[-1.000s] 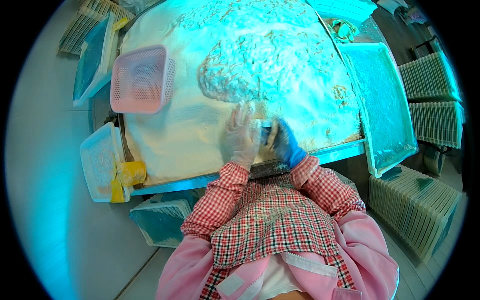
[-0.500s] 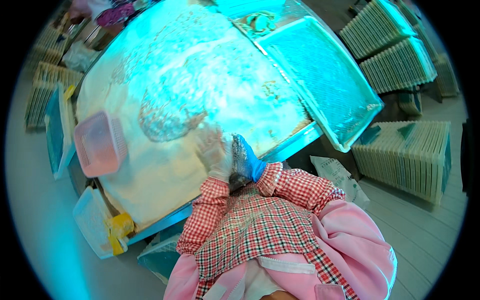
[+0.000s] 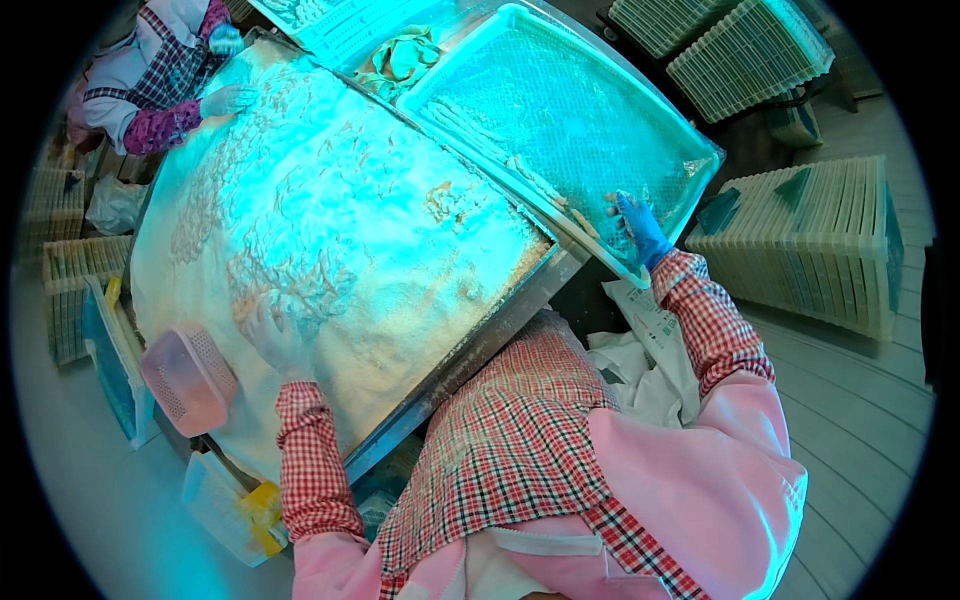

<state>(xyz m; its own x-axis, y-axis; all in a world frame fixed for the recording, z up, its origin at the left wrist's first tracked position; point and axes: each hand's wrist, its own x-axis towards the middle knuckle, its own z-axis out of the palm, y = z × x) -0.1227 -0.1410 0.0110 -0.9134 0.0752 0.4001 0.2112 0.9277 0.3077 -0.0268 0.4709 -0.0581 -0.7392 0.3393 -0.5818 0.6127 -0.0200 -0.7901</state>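
Note:
A wide table (image 3: pixel 505 325) carries a thick layer of white powder (image 3: pixel 380 345), with powder-coated clumps or strips (image 3: pixel 290 280) heaped in its left middle. My left hand (image 3: pixel 280 340), in a pale see-through glove, lies on the powder at the near side of this heap, fingers stretched. Farther right, my right hand (image 3: pixel 643 232), in a blue glove dusted white, is over the near corner of a mesh tray (image 3: pixel 560 120). Its fingers look apart; no held piece can be made out. A line of powdered pieces (image 3: pixel 540 185) runs along the tray's left side.
A pink basket (image 3: pixel 185 380) stands on the table's left edge. Stacked mesh trays (image 3: pixel 810 240) stand at right. A co-worker's gloved hand (image 3: pixel 228 100) touches the powder at far left. White sacks (image 3: pixel 650 350) lie below the tray.
My hands were together by the table's near edge. Now they are apart: the left has gone left to the heap, the right has gone right to the tray. The view has shifted.

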